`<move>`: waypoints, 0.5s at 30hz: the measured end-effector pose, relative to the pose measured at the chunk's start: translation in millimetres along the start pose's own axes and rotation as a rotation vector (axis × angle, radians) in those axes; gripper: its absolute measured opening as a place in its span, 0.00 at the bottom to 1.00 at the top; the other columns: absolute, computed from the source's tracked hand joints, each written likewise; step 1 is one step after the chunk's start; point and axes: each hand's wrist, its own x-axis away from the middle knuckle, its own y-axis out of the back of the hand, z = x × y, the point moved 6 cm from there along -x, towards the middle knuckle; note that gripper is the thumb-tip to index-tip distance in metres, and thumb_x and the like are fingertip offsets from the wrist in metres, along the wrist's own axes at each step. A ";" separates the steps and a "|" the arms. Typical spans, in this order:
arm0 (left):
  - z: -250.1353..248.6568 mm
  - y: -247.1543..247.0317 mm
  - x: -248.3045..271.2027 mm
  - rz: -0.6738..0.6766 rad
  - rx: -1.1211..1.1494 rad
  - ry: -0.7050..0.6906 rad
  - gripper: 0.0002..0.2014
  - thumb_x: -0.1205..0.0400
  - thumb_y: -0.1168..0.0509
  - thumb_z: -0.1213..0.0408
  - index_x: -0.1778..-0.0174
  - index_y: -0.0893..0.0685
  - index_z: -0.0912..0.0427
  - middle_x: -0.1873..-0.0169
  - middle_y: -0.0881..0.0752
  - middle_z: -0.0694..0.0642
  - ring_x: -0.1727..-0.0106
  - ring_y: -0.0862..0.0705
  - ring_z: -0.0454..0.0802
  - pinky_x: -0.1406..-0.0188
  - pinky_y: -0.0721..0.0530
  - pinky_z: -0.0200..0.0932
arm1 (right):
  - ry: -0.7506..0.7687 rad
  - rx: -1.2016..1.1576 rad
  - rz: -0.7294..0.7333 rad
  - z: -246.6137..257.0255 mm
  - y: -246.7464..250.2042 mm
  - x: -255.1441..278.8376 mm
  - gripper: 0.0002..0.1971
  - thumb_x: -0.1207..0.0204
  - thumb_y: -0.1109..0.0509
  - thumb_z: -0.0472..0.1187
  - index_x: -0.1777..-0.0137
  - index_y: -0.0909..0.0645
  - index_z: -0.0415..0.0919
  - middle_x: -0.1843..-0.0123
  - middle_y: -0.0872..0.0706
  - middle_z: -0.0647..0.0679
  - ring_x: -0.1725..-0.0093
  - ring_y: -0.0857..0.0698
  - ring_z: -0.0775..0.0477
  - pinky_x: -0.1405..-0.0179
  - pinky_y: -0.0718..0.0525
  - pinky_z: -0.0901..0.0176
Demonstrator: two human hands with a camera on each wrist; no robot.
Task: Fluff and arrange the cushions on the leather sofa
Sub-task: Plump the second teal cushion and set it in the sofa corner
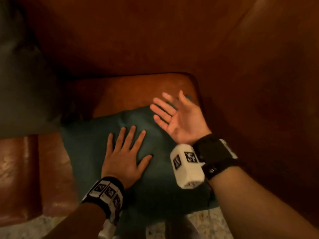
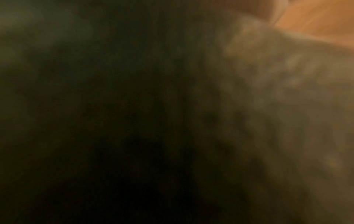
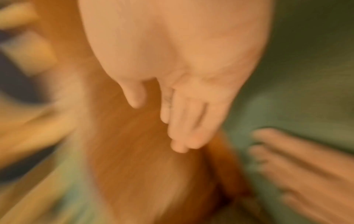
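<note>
A dark teal cushion [image 1: 96, 152] lies flat on the brown leather sofa seat [image 1: 138, 88], its near edge hanging over the seat front. My left hand [image 1: 125, 152] rests palm down on the cushion's middle, fingers spread and straight. My right hand [image 1: 174, 116] hovers over the cushion's far right corner, palm turned up and to the left, fingers straight and blurred. In the right wrist view the right hand [image 3: 184, 106] shows open and blurred over the leather, with the teal cushion [image 3: 306, 75] and the left hand's fingers [image 3: 287, 159] beside it. The left wrist view is dark and blurred.
A second dark cushion [image 1: 22, 80] leans at the left against the sofa back [image 1: 138, 35]. The sofa's arm [image 1: 269, 83] rises close on the right. Another seat section [image 1: 19, 176] lies left, and patterned floor [image 1: 212, 225] shows below the seat front.
</note>
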 end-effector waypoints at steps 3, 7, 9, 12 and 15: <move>-1.2 0.6 -14.8 -0.025 -0.007 0.005 0.37 0.21 0.62 0.30 0.16 0.51 0.40 0.15 0.46 0.51 0.14 0.49 0.57 0.18 0.53 0.66 | -0.002 -0.231 -0.109 -15.9 52.9 -12.5 0.25 0.15 0.43 0.60 0.34 0.23 0.39 0.35 0.15 0.35 0.45 0.10 0.32 0.50 0.10 0.39; 2.7 -2.4 -23.5 -0.016 -0.001 0.016 0.36 0.21 0.66 0.30 0.16 0.58 0.38 0.14 0.53 0.48 0.14 0.56 0.53 0.17 0.59 0.63 | 0.130 -0.314 -0.401 22.4 118.7 5.1 0.21 0.15 0.41 0.58 0.40 0.23 0.39 0.28 0.21 0.32 0.37 0.18 0.29 0.49 0.12 0.34; 2.3 0.0 -23.4 -0.003 -0.005 0.012 0.37 0.22 0.70 0.29 0.16 0.60 0.37 0.14 0.55 0.48 0.14 0.58 0.53 0.17 0.59 0.64 | 0.167 -0.199 -0.420 34.9 126.7 35.0 0.20 0.15 0.42 0.58 0.36 0.21 0.43 0.29 0.18 0.40 0.32 0.18 0.37 0.49 0.16 0.44; -10.5 17.5 -9.9 -0.087 -0.036 0.024 0.37 0.21 0.65 0.30 0.16 0.54 0.39 0.14 0.50 0.52 0.14 0.56 0.60 0.20 0.59 0.71 | 0.011 -0.104 -0.204 -23.9 95.1 62.1 0.25 0.23 0.40 0.63 0.40 0.16 0.46 0.44 0.10 0.44 0.47 0.09 0.44 0.55 0.12 0.53; -36.4 14.1 18.0 -0.101 -0.042 -0.085 0.38 0.22 0.54 0.30 0.16 0.50 0.39 0.15 0.49 0.54 0.16 0.53 0.67 0.25 0.55 0.79 | -0.152 -0.017 -0.117 -97.4 93.8 65.5 0.29 0.25 0.41 0.65 0.40 0.14 0.44 0.44 0.09 0.42 0.54 0.07 0.42 0.58 0.09 0.50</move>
